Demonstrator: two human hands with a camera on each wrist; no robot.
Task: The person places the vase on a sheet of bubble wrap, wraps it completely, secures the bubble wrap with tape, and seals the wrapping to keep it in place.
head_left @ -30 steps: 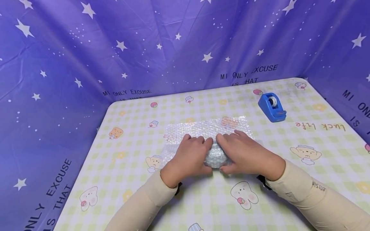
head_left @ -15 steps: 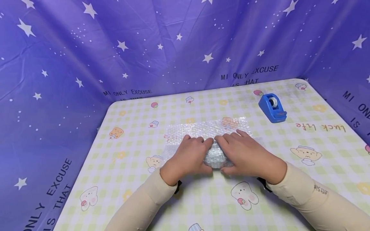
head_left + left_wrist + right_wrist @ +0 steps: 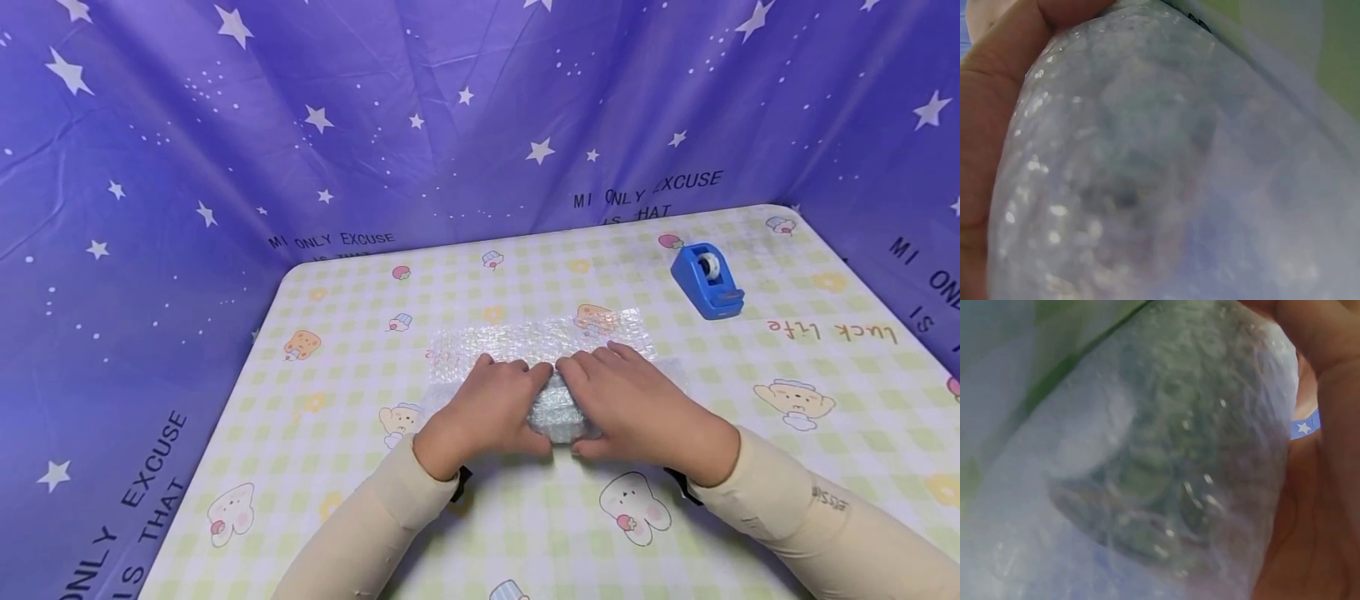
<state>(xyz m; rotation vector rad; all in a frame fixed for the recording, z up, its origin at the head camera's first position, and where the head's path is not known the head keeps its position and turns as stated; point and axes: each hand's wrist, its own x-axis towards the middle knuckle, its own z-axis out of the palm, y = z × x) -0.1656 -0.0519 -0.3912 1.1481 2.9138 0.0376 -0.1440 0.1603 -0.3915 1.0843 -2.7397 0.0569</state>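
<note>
A roll of bubble wrap [image 3: 557,412] lies on the table between my two hands, with a flat stretch of the sheet [image 3: 517,340] reaching out beyond it. My left hand [image 3: 495,408] grips the roll's left part, fingers over the far side and thumb along the near side. On the right part my right hand [image 3: 630,400] holds it the same way. Through the layers in the right wrist view, something darker and greenish shows inside the wrap [image 3: 1172,437]; its kind is blurred by the bubbles. The left wrist view shows the wrapped roll [image 3: 1135,150] close up against the palm.
A blue tape dispenser [image 3: 707,282] with a roll of tape stands at the back right of the table. The table [image 3: 337,308] has a checked cloth with cartoon prints. A purple curtain [image 3: 450,125] with white stars surrounds its far sides.
The far edge of the flat bubble wrap has drawn slightly toward me, and the roll has come slightly nearer. Both hands keep their hold, the right one shifting a little.
</note>
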